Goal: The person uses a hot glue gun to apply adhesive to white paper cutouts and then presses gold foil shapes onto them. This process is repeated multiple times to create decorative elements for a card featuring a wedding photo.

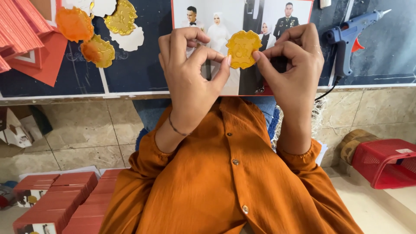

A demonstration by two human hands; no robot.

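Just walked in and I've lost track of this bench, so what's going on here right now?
A person in an orange shirt holds a small yellow scalloped seal between the fingertips of both hands, left hand and right hand, above a printed photo card on the dark board. More yellow and orange seals lie to the left, and a blue glue gun rests to the right. Red boxes are stacked on the floor.

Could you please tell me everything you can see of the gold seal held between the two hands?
The gold seal is a small, flat, glossy disc with a scalloped edge and a raised emblem, looking like wax or plastic. It is held upright, facing the camera, pinched by the left hand and the right hand at opposite edges, above a photo print.
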